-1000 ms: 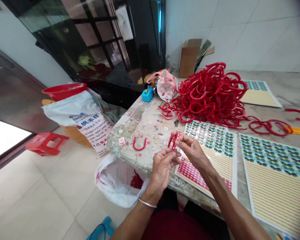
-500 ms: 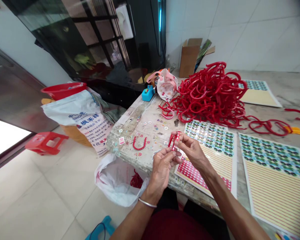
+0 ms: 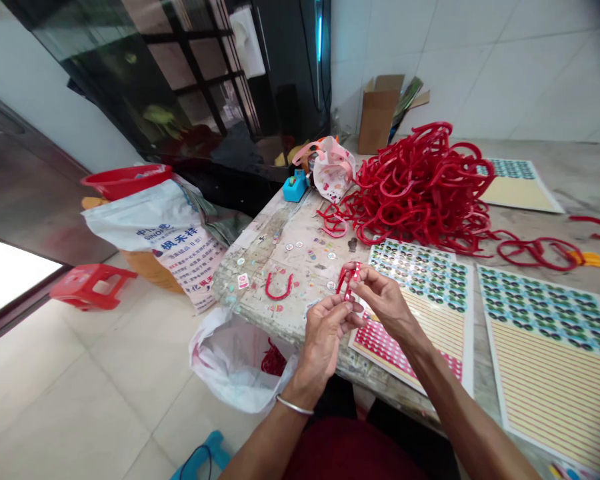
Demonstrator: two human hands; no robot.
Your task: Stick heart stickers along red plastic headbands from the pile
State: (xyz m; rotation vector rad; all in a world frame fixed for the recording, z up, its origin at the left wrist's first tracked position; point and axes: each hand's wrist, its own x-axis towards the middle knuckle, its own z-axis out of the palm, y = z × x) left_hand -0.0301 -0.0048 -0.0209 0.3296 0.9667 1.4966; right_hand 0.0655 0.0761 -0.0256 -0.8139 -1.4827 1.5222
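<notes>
Both hands meet over the near table edge, around a thin red curved band (image 3: pixel 339 283) like a headband, with a white-spotted red strip (image 3: pixel 349 291) along its near side. My left hand (image 3: pixel 330 325) pinches the lower end from below. At the upper end, my right hand (image 3: pixel 379 294) has its thumb and fingers closed on the band. Fingers partly hide it. Beneath the right forearm lies a sticker sheet (image 3: pixel 433 297) with blue-green prints, bare striped backing and a pink white-spotted part. A single U-shaped red band (image 3: pixel 279 297) rests left of the hands.
A tangled heap of red bands (image 3: pixel 425 187) covers the table's back. Another sticker sheet (image 3: pixel 550 373) lies at right. Near the far left edge stand a blue tape dispenser (image 3: pixel 295 189) and a pink-handled bag (image 3: pixel 334 177). An open white plastic bag (image 3: pixel 225 373) hangs below the edge.
The view shifts very slightly. Both hands keep the same grip on the red band, and nothing else has visibly moved.
</notes>
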